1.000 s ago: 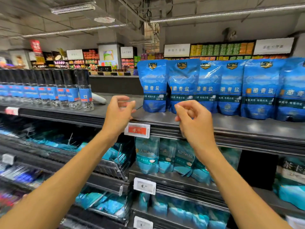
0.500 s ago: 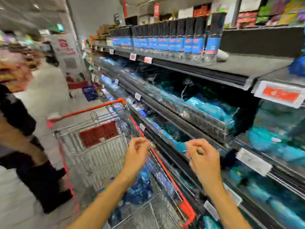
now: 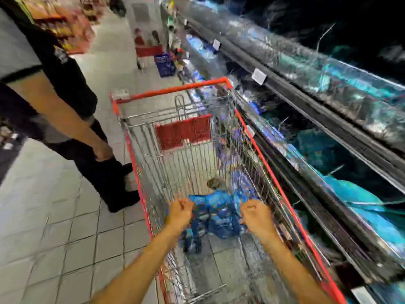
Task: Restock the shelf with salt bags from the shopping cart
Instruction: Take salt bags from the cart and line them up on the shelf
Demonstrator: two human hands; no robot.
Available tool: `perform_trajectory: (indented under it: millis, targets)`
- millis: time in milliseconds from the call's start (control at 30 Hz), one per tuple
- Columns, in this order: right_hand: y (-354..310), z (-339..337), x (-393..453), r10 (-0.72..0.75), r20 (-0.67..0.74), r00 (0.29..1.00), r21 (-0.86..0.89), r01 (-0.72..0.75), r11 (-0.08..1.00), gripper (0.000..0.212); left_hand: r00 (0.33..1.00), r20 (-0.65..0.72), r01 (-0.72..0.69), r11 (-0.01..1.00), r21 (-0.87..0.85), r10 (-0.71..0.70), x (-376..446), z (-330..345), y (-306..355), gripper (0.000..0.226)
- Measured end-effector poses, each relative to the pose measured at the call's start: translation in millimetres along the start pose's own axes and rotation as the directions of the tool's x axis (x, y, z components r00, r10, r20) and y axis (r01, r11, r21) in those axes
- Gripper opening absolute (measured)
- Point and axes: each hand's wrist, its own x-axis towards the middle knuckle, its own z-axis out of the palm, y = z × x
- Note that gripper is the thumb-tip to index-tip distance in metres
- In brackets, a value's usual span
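Observation:
Several blue salt bags (image 3: pixel 219 216) lie in a heap on the bottom of the red-rimmed wire shopping cart (image 3: pixel 260 145). Above them, inside the cart's near end, my left hand (image 3: pixel 179 212) and my right hand (image 3: pixel 255 213) hover side by side. Both have their fingers curled in and hold nothing. The bags show between and just beyond the two hands. The shelf (image 3: pixel 328 110) with teal and blue bags runs along the cart's right side. The whole view is blurred by motion.
Another person in dark trousers (image 3: pixel 72 119) stands close to the cart's left side, one arm hanging down. Beyond the cart in the tiled aisle are a blue basket (image 3: pixel 164 64) and a red display stand (image 3: pixel 149 50). White price tags (image 3: pixel 259 76) line the shelf edges.
My view has swung from the top shelf's row of blue bags down and left to the cart. Both empty hands have dropped from shelf height into the cart, above the bags.

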Motion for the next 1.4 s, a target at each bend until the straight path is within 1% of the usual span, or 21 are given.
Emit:
perform_trajectory:
  millis: [67,167,267,333,400,467,533,567,633,667,700,800,833,867,933,967,1033,1067,1200,1333,1400]
  targets:
    - [32,27,42,0.105,-0.008,0.994,-0.118,-0.105,0.987,0.025,0.996,0.027,0.082,0.996,0.039,-0.083,50,16,-23,0.038]
    - [83,57,91,0.205,-0.053,0.977,-0.255,-0.212,0.943,0.04,0.959,0.147,0.234,0.97,0.067,-0.242,116,46,-64,0.041]
    - [135,80,131,0.328,-0.175,0.929,-0.344,-0.369,0.863,0.034,0.917,0.17,0.346,0.932,0.103,-0.36,178,79,-108,0.036]
    - [165,89,155,0.353,-0.244,0.903,-0.316,-0.418,0.852,0.043,0.887,0.14,0.429,0.898,0.099,-0.439,213,100,-136,0.03]
    - [197,97,181,0.363,-0.283,0.888,-0.325,-0.445,0.834,0.027,0.878,0.098,0.454,0.881,0.135,-0.468,245,119,-165,0.026]
    - [227,103,203,0.348,-0.302,0.887,-0.306,-0.436,0.846,0.029,0.882,0.08,0.441,0.874,0.205,-0.464,272,133,-191,0.016]
    - [262,110,226,0.356,-0.303,0.884,-0.219,-0.428,0.877,0.028,0.901,0.09,0.38,0.87,0.314,-0.425,298,146,-225,0.04]
    - [279,114,237,0.358,-0.303,0.883,-0.178,-0.421,0.889,0.021,0.905,0.072,0.363,0.849,0.383,-0.42,312,151,-239,0.049]
    - [302,123,256,0.374,-0.323,0.869,-0.091,-0.422,0.902,0.007,0.905,0.019,0.36,0.79,0.496,-0.425,334,156,-258,0.063]
    - [314,129,266,0.402,-0.35,0.846,-0.043,-0.443,0.896,0.008,0.905,0.012,0.353,0.767,0.536,-0.425,344,159,-267,0.067]
    - [325,133,276,0.425,-0.382,0.821,-0.002,-0.46,0.888,0.011,0.911,0.016,0.334,0.763,0.554,-0.411,352,163,-273,0.068]
    - [350,145,301,0.518,-0.442,0.733,0.115,-0.526,0.843,0.064,0.937,-0.003,0.312,0.833,0.457,-0.349,372,173,-286,0.059]
    - [357,150,307,0.539,-0.46,0.706,0.152,-0.535,0.831,0.076,0.936,-0.01,0.326,0.854,0.406,-0.353,378,176,-291,0.056]
    - [360,153,311,0.542,-0.487,0.685,0.188,-0.524,0.831,0.082,0.928,0.003,0.347,0.865,0.362,-0.373,383,179,-294,0.058]
    - [369,159,318,0.515,-0.56,0.65,0.209,-0.49,0.846,0.088,0.891,0.054,0.419,0.861,0.288,-0.451,390,185,-300,0.074]
    - [371,161,320,0.504,-0.604,0.618,0.165,-0.521,0.837,0.092,0.885,0.055,0.433,0.86,0.272,-0.463,392,188,-302,0.08]
    - [374,164,321,0.462,-0.692,0.554,0.036,-0.613,0.789,0.098,0.9,0.016,0.42,0.877,0.233,-0.435,397,195,-308,0.077]
    - [376,168,320,0.434,-0.715,0.548,-0.015,-0.632,0.775,0.096,0.9,0.008,0.425,0.882,0.204,-0.436,399,199,-310,0.07]
    - [379,177,318,0.357,-0.681,0.639,-0.176,-0.617,0.767,0.079,0.874,-0.012,0.481,0.862,0.158,-0.486,401,204,-310,0.051]
    - [378,169,312,0.294,-0.65,0.701,-0.11,-0.47,0.875,0.064,0.883,-0.027,0.464,0.863,0.2,-0.468,400,206,-303,0.027]
    - [372,164,306,0.335,-0.598,0.728,0.009,-0.412,0.911,0.061,0.894,-0.035,0.446,0.878,0.172,-0.447,397,210,-296,0.021]
